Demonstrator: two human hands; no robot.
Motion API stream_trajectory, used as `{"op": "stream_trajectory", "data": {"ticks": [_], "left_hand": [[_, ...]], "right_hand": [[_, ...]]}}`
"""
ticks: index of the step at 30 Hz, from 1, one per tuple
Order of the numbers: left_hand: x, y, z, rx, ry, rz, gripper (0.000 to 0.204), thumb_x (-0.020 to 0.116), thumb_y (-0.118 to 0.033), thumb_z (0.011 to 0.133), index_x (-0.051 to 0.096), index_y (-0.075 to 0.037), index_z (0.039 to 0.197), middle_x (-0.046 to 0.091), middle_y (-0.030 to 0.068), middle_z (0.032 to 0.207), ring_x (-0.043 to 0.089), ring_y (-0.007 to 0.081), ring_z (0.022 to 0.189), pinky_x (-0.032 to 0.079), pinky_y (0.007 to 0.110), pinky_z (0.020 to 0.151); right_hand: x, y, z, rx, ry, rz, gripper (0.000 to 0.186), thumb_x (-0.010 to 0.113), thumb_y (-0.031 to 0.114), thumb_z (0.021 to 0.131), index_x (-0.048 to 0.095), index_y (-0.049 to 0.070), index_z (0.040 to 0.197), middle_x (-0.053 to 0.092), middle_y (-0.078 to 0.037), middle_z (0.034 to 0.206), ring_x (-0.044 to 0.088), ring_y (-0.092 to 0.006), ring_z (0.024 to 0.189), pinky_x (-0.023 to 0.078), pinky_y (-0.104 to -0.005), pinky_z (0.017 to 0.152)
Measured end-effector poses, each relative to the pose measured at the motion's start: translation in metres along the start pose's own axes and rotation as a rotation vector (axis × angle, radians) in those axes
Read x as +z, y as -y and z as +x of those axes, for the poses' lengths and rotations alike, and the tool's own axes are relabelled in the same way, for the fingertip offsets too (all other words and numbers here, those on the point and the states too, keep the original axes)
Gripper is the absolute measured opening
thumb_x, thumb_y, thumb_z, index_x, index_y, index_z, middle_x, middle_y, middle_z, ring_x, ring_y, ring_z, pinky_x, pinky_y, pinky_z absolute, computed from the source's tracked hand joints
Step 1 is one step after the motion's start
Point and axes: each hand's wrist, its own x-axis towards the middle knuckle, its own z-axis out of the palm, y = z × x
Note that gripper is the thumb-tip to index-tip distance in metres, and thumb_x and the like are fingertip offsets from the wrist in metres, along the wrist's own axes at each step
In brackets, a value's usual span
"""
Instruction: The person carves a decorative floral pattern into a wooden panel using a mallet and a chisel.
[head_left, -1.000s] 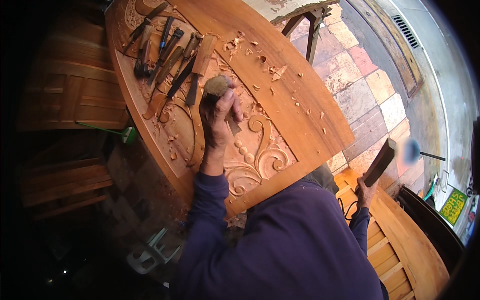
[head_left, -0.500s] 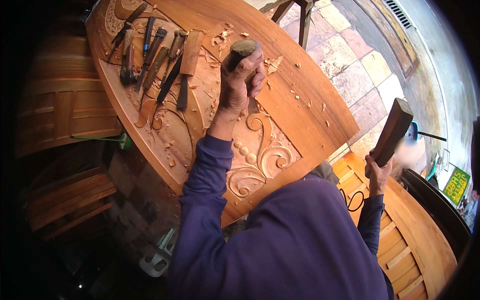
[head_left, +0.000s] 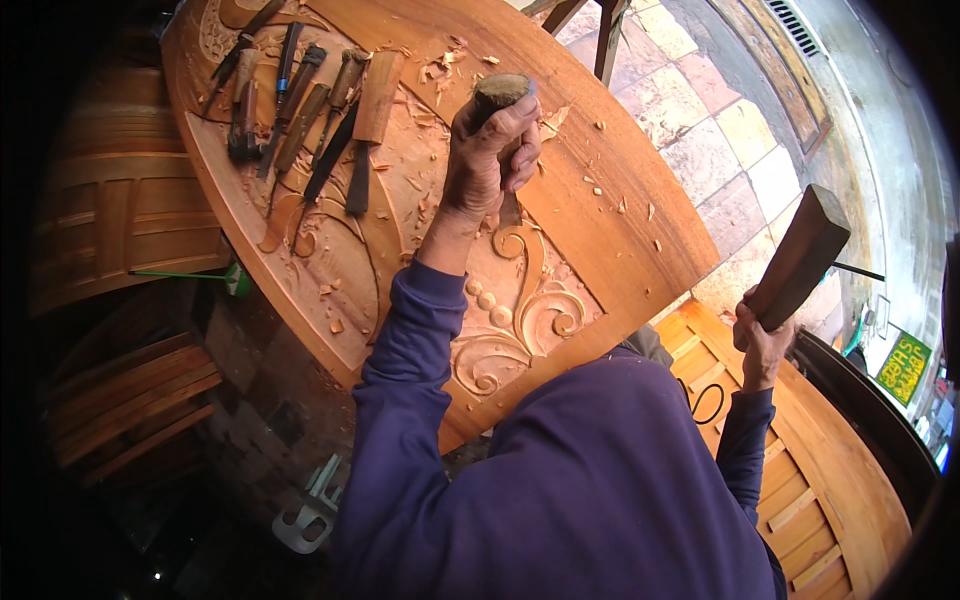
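Observation:
My left hand (head_left: 478, 175) is closed around the thick wooden handle of a chisel (head_left: 503, 90), held upright over the carved panel (head_left: 630, 190). A short stretch of its blade shows beneath my fist, beside a carved scroll; I cannot tell whether the edge touches the wood. Off to the right, clear of the panel, my right hand (head_left: 765, 350) grips a dark, blocky wooden mallet (head_left: 802, 258), its head raised and tilted. Curled leaves and a row of round beads (head_left: 487, 300) stand in relief near the chisel.
Several chisels and gouges (head_left: 300, 110) lie at the panel's upper left, among pale wood shavings (head_left: 440, 68). A second wooden panel (head_left: 840, 480) is at the lower right. Stacked wood (head_left: 140, 400) and a pale plastic stool (head_left: 308, 515) stand at the left.
The mallet in my right hand has moved a little to the right and slightly up. My left hand, still round the chisel, has shifted slightly right. The view has turned a little.

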Motion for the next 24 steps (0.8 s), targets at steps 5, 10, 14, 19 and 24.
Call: {"op": "stream_trajectory", "data": {"ticks": [5, 10, 14, 19, 24], "left_hand": [[0.000, -0.001, 0.000, -0.036, 0.004, -0.036, 0.021, 0.072, -0.026, 0.096, 0.060, -0.010, 0.090, 0.045, -0.0015, 0.058, 0.037, 0.0062, 0.043, 0.029, 0.022, 0.037], [-0.005, 0.005, 0.001, -0.063, -0.023, -0.065, 0.019, 0.076, -0.020, 0.094, 0.060, -0.011, 0.088, 0.045, -0.0041, 0.059, 0.037, 0.0036, 0.044, 0.027, 0.021, 0.037], [-0.002, 0.001, 0.003, -0.083, -0.002, -0.039, 0.017, 0.078, -0.016, 0.092, 0.061, -0.011, 0.091, 0.045, -0.0070, 0.060, 0.038, 0.0017, 0.046, 0.026, 0.021, 0.038], [-0.003, 0.004, 0.004, -0.140, 0.034, 0.101, 0.018, 0.080, -0.016, 0.091, 0.064, -0.009, 0.092, 0.047, -0.0069, 0.058, 0.037, 0.0024, 0.043, 0.027, 0.022, 0.041], [0.000, 0.009, 0.005, -0.139, 0.000, 0.042, 0.019, 0.080, -0.016, 0.091, 0.063, -0.009, 0.088, 0.046, -0.0065, 0.057, 0.036, 0.0026, 0.043, 0.026, 0.022, 0.041]], "right_hand": [[0.013, 0.033, 0.016, -0.055, 0.060, 0.017, 0.043, 0.080, 0.008, 0.077, 0.061, 0.001, 0.116, 0.066, -0.007, 0.094, 0.064, -0.0126, 0.073, 0.051, -0.0260, 0.063], [0.062, 0.100, 0.057, -0.356, 0.009, 0.302, 0.064, 0.080, 0.003, 0.081, 0.047, 0.001, 0.136, 0.068, -0.016, 0.106, 0.071, -0.0225, 0.091, 0.059, -0.0372, 0.080], [0.120, 0.148, 0.097, -0.335, 0.103, 0.420, 0.066, 0.079, 0.003, 0.084, 0.044, 0.001, 0.140, 0.068, -0.016, 0.110, 0.072, -0.0241, 0.092, 0.060, -0.0366, 0.081], [0.162, 0.185, 0.114, -0.930, 0.609, -0.892, 0.085, 0.069, -0.005, 0.080, 0.044, 0.026, 0.156, 0.066, -0.008, 0.127, 0.069, -0.0235, 0.099, 0.059, -0.0348, 0.087], [0.171, 0.175, 0.140, -0.932, 0.440, -0.258, 0.084, 0.071, 0.000, 0.082, 0.041, 0.018, 0.158, 0.067, -0.010, 0.127, 0.067, -0.0217, 0.110, 0.059, -0.0358, 0.092]]}}
